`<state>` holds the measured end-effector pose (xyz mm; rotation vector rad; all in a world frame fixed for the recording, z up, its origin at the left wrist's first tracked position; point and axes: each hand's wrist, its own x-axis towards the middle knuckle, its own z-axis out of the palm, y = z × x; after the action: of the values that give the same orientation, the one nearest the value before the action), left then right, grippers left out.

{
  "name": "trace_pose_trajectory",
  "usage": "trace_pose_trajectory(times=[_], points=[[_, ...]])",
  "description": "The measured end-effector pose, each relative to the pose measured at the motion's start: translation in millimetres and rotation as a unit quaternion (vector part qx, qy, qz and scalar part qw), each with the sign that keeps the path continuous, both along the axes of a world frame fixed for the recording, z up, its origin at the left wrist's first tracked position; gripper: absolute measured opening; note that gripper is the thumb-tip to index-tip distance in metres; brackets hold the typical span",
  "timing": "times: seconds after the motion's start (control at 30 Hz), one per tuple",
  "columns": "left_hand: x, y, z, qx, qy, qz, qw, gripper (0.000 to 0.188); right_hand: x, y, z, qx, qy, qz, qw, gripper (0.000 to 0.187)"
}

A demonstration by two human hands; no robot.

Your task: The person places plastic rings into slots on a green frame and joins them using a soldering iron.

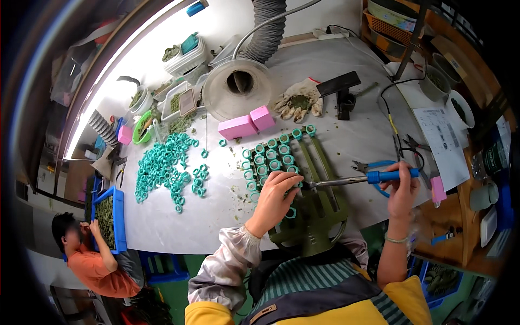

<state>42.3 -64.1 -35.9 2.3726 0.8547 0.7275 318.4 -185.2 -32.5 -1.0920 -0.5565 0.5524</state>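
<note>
My right hand [402, 189] is closed around the blue handle of a soldering iron [349, 180], whose long metal shaft points left toward my left fingertips. Bent over the rows of teal rings [272, 154], my left hand [276, 197] has its fingers drawn together by the iron's tip. Whatever they grip is mostly hidden, though a bit of teal shows there. Those rings stand in rows on an olive-green slotted frame [325, 208], which lies at the table's near edge in front of me. Its right-hand bars carry few rings.
Loose teal rings [162, 165] lie heaped at left. Behind the frame are pink blocks [238, 127], an extraction funnel [216, 97], a stained glove [303, 96] and a black stand [344, 103]. Pliers [374, 165] and a paper sheet [441, 143] lie right. Another person [100, 260] sits at far left.
</note>
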Motion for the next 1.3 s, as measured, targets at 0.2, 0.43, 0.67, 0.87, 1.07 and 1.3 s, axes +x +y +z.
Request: trace_pose_trajectory(times=[0.2,0.43,0.67,0.87,1.07,1.3], points=[[-1,4,-3,-0.008,0.011,-0.008,1.000,0.030,-5,6,-1,0.005,-0.008,0.033,0.999,0.028],[-6,16,7,-0.033,-0.067,-0.017,0.997,0.026,21,-10,6,0.012,0.016,-0.031,0.999,0.026],[-185,103,-48,0.115,0.161,0.421,0.885,0.018,16,-8,9,0.007,-0.003,-0.009,1.000,0.029],[-192,96,-64,0.164,0.171,0.425,0.874,0.019,16,-11,12,-0.001,-0.021,-0.011,1.000,0.029],[-124,54,-12,-0.195,-0.166,0.258,0.932,0.013,18,-19,14,-0.005,-0.015,-0.029,0.999,0.029],[-36,-22,28,-0.185,-0.117,0.036,0.975,0.035,16,-20,17,-0.004,-0.023,-0.034,0.999,0.028]])
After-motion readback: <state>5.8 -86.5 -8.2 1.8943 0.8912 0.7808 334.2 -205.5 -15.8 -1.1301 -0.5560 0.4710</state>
